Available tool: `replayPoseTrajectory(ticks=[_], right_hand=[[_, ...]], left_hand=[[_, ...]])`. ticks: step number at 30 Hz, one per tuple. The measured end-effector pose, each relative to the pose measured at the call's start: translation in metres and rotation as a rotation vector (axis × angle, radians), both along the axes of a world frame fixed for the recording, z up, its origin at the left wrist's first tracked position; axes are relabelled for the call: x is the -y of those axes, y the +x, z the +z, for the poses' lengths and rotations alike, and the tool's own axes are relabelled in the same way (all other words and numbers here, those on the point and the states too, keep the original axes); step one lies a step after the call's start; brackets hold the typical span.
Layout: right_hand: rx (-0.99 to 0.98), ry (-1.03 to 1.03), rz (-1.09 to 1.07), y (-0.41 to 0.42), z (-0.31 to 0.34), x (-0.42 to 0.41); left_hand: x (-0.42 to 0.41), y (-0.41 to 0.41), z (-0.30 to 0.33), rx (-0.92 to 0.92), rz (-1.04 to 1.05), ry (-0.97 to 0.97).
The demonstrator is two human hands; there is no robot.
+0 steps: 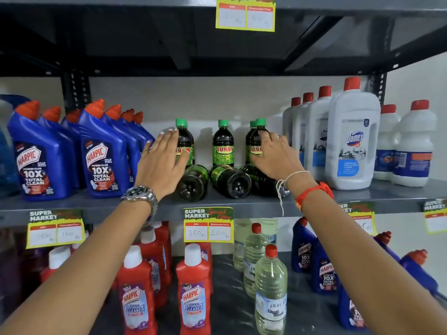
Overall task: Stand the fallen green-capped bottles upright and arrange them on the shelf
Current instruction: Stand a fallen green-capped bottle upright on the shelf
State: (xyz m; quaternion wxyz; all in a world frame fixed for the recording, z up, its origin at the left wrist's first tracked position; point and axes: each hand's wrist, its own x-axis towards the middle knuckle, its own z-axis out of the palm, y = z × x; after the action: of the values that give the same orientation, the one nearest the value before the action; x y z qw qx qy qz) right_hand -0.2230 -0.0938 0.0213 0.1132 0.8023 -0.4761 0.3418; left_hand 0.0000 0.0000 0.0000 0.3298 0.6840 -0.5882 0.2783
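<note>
The left hand's fingers (169, 137) are spreading wide and flat, gripping nothing, the palm hovering in front of the leftmost standing dark bottle with a green cap and green "SUNNY" label (185, 141); whether the thumb is touching it I cannot tell. The left hand (160, 163) is wearing a ring and, at the wrist, a silver metal watch (140, 194).

The right hand's fingers (266, 139) are curling around the front right-hand standing green-capped bottle (257, 139), wrapping its shoulder and label. The right hand (275, 155) is carrying a ring, with white and red thread bands (312, 192) around the wrist.

Four of these bottles are standing upright, caps up, on the grey metal middle shelf (362, 197): the left one, a middle one (223, 143), and two on the right, one close behind the other. In front of them three more are lying on their sides, long axes running front to back, round bases facing outward and caps pointing towards the back wall: a left fallen bottle (193, 181), a centre fallen bottle (229, 180) and a right fallen bottle (260, 178) partly under the right wrist.

Blue Harpic bottles with orange-red caps (96, 153) are standing to the left, white Domex bottles with red caps (350, 141) to the right. A yellow price tag (208, 224) is hanging from the shelf edge.
</note>
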Motion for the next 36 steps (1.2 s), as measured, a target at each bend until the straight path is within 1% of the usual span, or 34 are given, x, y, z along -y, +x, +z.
replayPoseTrajectory(ticks=[2, 5, 8, 10, 12, 14, 17, 18, 20, 23, 25, 26, 29, 31, 33, 36], right_hand=[[-0.033, 0.091, -0.008, 0.000, -0.004, 0.005], [-0.076, 0.250, -0.032, 0.000, -0.012, 0.015], [-0.148, 0.319, -0.060, 0.001, -0.013, 0.018], [-0.191, 0.361, -0.070, 0.000, -0.010, 0.020], [-0.249, 0.406, -0.085, 0.002, -0.007, 0.022], [-0.287, 0.442, -0.106, 0.004, -0.005, 0.023], [-0.320, 0.453, -0.150, 0.007, -0.003, 0.025], [-0.315, 0.442, -0.164, 0.008, -0.003, 0.026], [-0.279, 0.400, -0.177, 0.009, -0.005, 0.029], [-0.174, 0.338, -0.168, 0.005, -0.009, 0.032], [-0.049, 0.289, -0.134, 0.000, -0.012, 0.033], [0.052, 0.270, -0.104, -0.001, -0.014, 0.033], [0.451, 0.268, 0.024, -0.001, -0.016, 0.032], [0.659, 0.235, 0.089, 0.001, -0.015, 0.031], [0.793, 0.184, 0.129, 0.002, -0.012, 0.027], [0.894, 0.140, 0.209, 0.002, -0.013, 0.022]], left_hand=[[-0.003, 0.011, -0.007, 0.016, 0.045, 0.018], [-0.003, 0.034, -0.028, -0.012, 0.063, 0.097], [-0.004, 0.045, -0.041, -0.061, 0.052, 0.190], [-0.006, 0.049, -0.047, -0.093, 0.070, 0.318], [-0.007, 0.050, -0.051, -0.082, 0.113, 0.449], [-0.010, 0.051, -0.050, 0.014, 0.165, 0.527], [-0.010, 0.053, -0.049, 0.315, 0.217, 0.643], [-0.010, 0.053, -0.049, 0.382, 0.218, 0.669], [-0.009, 0.054, -0.048, 0.421, 0.219, 0.702], [-0.008, 0.054, -0.049, 0.440, 0.231, 0.676], [-0.007, 0.055, -0.051, 0.450, 0.239, 0.668], [-0.006, 0.056, -0.051, 0.445, 0.240, 0.670], [-0.006, 0.058, -0.051, 0.450, 0.230, 0.658], [-0.007, 0.058, -0.052, 0.450, 0.233, 0.653], [-0.008, 0.057, -0.052, 0.442, 0.235, 0.657], [-0.009, 0.056, -0.053, 0.433, 0.234, 0.646]])
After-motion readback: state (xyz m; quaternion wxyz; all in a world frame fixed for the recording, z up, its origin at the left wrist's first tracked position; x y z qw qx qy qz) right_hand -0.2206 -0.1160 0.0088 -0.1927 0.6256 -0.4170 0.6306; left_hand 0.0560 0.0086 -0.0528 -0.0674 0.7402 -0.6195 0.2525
